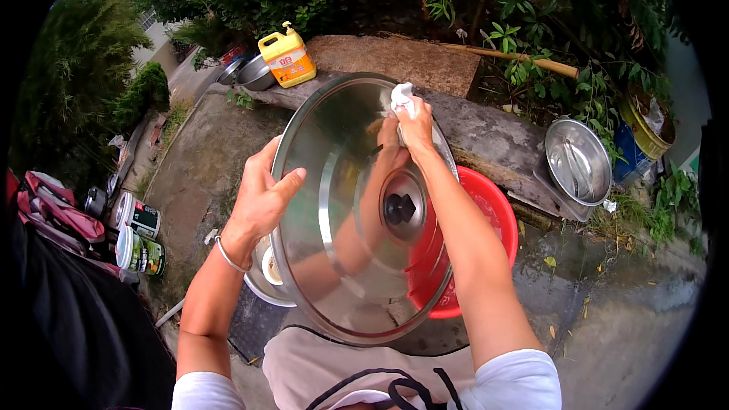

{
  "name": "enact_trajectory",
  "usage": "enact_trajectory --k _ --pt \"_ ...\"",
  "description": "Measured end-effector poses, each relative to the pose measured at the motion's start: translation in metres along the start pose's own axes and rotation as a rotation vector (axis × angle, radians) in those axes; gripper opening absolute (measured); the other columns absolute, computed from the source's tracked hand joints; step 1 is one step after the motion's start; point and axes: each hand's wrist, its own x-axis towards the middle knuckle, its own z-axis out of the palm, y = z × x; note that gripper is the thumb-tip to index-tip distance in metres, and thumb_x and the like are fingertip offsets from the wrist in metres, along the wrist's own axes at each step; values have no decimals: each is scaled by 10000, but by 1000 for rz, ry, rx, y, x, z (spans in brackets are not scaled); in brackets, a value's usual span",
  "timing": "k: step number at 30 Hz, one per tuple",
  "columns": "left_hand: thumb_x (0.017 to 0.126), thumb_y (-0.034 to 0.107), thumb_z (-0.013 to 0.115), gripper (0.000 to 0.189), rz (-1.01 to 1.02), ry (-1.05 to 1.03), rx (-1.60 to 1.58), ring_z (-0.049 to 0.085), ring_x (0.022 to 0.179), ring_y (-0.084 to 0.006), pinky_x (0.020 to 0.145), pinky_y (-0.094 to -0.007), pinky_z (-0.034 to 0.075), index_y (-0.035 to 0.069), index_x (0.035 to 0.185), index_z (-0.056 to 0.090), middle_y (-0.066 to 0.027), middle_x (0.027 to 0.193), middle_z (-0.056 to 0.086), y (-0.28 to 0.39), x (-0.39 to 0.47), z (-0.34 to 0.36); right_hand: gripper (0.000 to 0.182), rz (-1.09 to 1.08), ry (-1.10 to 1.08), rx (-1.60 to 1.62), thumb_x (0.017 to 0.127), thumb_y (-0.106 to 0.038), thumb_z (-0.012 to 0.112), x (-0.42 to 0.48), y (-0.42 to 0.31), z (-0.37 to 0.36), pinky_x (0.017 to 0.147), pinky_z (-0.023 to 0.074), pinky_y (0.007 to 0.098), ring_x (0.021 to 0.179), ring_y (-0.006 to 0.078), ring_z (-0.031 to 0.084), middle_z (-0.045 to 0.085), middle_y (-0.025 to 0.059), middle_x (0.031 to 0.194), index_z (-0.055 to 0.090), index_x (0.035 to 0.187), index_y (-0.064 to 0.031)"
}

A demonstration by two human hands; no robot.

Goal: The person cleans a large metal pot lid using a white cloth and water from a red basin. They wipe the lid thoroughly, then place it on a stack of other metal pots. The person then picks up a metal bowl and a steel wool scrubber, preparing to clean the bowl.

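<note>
A large glass pot lid (307, 182) with a metal rim stands tilted up in front of me, its black knob (400, 209) facing my side. My left hand (266, 191) grips the rim at the left, thumb on the near face. With a crumpled white cloth (402, 99) in its fingers, my right hand (416, 125) presses at the lid's upper right edge. Partly behind the lid, a red plastic basin (501, 222) sits on the ground. Left of it, a metal basin (265, 290) shows only in part, with a pale round object (272, 266) inside.
A yellow pump jug (289, 62) stands on a stone ledge (490, 119) beside metal bowls (256, 74). Another steel basin (578, 159) rests at the ledge's right end. Plastic buckets (139, 250) lie at the left, near dark fabric (85, 319). Wet concrete (626, 296) extends to the right.
</note>
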Motion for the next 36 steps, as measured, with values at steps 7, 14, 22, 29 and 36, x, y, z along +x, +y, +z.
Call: enact_trajectory --k 7,14,22,29,36 --pt "909 91 588 364 -26 39 -25 559 893 -95 804 -257 456 -54 1242 553 -37 1015 645 0 -6 -5 190 -405 -599 409 743 -53 707 -74 -144 -1 844 475 378 925 294 618 621 124 926 636 919 -36" --pt "875 64 583 379 -39 30 -22 566 892 -108 809 -255 455 -57 1232 548 -41 1008 644 0 -8 1 212 -237 -609 207 747 -91 726 -47 -125 -2 830 484 391 921 292 633 628 140 918 631 926 -28" --pt "813 4 524 441 -24 31 -58 573 901 -116 815 -248 452 -57 1250 537 -57 1028 638 -3 -14 4 238 3 -274 69 839 -148 648 -4 -36 -9 876 466 412 1000 345 595 639 202 984 617 1052 -46" --pt "825 20 551 459 -142 133 -151 574 918 -116 827 -251 449 -50 1278 527 -55 1048 632 -31 -31 -11 368 80 -62 -621 888 -250 598 -134 165 -107 958 410 483 1089 395 532 572 195 1134 537 1222 -109" --pt "869 68 573 437 -132 175 -115 583 951 -123 858 -263 457 -43 1289 525 -63 1080 634 -42 -37 -9 295 110 -2 -367 860 -166 598 -91 112 -93 896 456 440 1025 385 583 610 216 1073 596 1126 -39"
